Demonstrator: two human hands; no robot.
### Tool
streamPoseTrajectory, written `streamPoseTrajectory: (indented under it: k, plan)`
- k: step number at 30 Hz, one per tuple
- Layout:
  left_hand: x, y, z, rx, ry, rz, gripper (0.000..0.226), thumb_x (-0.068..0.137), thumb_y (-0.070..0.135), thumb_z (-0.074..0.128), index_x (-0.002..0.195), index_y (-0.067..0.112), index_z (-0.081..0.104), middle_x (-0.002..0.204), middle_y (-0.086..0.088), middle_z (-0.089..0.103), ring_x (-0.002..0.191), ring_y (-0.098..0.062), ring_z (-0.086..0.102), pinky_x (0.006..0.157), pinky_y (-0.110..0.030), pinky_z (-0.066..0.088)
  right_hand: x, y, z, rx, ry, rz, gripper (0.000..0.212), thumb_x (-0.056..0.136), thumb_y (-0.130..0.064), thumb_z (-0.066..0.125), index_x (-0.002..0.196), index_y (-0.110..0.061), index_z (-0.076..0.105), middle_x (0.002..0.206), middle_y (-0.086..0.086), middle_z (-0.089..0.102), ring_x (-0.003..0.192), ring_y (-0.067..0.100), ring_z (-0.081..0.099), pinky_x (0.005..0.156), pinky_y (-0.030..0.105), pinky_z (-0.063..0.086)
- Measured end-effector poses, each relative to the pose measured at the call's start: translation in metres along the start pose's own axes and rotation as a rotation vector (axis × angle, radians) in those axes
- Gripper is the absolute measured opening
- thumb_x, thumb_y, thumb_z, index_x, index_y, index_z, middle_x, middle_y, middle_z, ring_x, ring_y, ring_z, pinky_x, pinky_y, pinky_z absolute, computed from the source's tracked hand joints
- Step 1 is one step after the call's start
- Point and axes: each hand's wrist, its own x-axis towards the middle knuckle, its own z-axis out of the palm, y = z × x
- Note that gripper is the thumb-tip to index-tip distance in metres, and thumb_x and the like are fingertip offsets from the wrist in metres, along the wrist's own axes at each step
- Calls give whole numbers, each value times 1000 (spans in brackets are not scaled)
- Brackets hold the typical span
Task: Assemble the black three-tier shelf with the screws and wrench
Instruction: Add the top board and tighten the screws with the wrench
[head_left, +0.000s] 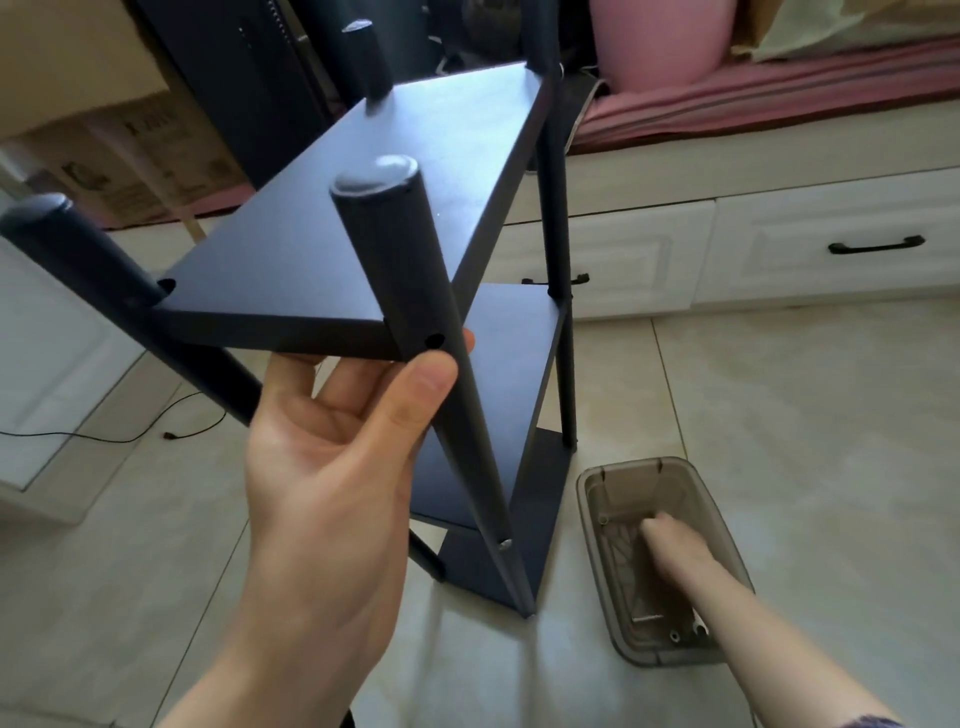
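Note:
The black three-tier shelf (395, 197) stands on the tiled floor, its top board near the camera and two lower boards below. My left hand (332, 467) grips the nearest round post (415, 312) just under the top board, thumb beside an empty screw hole (434, 341). A screw head (505, 544) shows low on that post. My right hand (670, 540) reaches down into a translucent grey plastic box (597, 545) on the floor; it is blurred and I cannot see its fingers. Small metal parts (675, 635) lie at the box's near end.
White drawers with black handles (875, 244) run along the back under a pink-cushioned bench. A pink bin (665, 36) sits on it. Cardboard boxes (130, 156) stand at the left, a white cabinet (47, 364) beside them, and a black cable (130, 431) lies on the tiles.

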Motion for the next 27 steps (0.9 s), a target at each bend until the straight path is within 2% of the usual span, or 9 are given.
streamPoseTrajectory:
  k: [3,7,11,17,20,23,25,27]
  plan:
    - [0,-1,-2,-1,2,-9,32,81,16,67,106,16,48,72,19,67,95,-12,73,91,-25,53,-3,0,1,13,-12,22,34,101,-10,33,128,-2,53,130,18,55,119,34,55,97,37,45]
    - [0,0,0,-6,-2,-17,35,79,16,69,108,16,50,71,20,67,96,-13,73,91,-25,54,-5,4,-1,-15,-43,54,32,99,-9,39,127,-5,55,129,15,56,118,30,58,95,34,48]
    - [2,0,2,-2,-1,-31,48,72,16,80,109,16,49,70,19,66,94,-13,74,89,-24,54,-4,6,0,-59,-20,56,31,100,-7,39,125,-7,58,126,13,60,115,28,60,93,33,49]
    - [3,-1,1,-13,15,-58,48,75,16,75,117,15,51,75,17,70,97,-16,74,89,-26,55,-4,4,-1,-129,-48,48,31,101,-8,38,122,-10,60,126,10,60,114,25,60,92,31,48]
    - [3,-1,1,-48,29,-88,48,75,19,73,118,15,53,86,12,75,99,-19,74,89,-26,55,-7,-1,-4,-214,-58,21,30,100,-7,43,125,-12,59,127,8,60,114,24,61,90,32,50]
    - [4,1,1,-79,17,-123,47,74,18,76,117,17,56,97,6,77,101,-20,74,89,-26,55,-12,-9,-14,-267,-62,0,34,100,-4,41,129,-11,55,129,10,59,118,27,58,91,35,50]
    - [6,1,1,-108,2,-156,51,71,13,86,114,18,58,94,5,77,101,-19,74,87,-24,55,-17,-15,-28,-276,-105,-30,35,98,-2,42,130,-10,54,130,11,58,118,28,58,91,36,49]
    - [8,3,1,-146,-23,-200,52,64,18,84,110,17,60,85,7,76,100,-18,74,83,-24,56,-25,-22,-49,-289,-163,-62,36,95,2,46,129,-7,55,129,13,58,115,30,60,90,36,50]
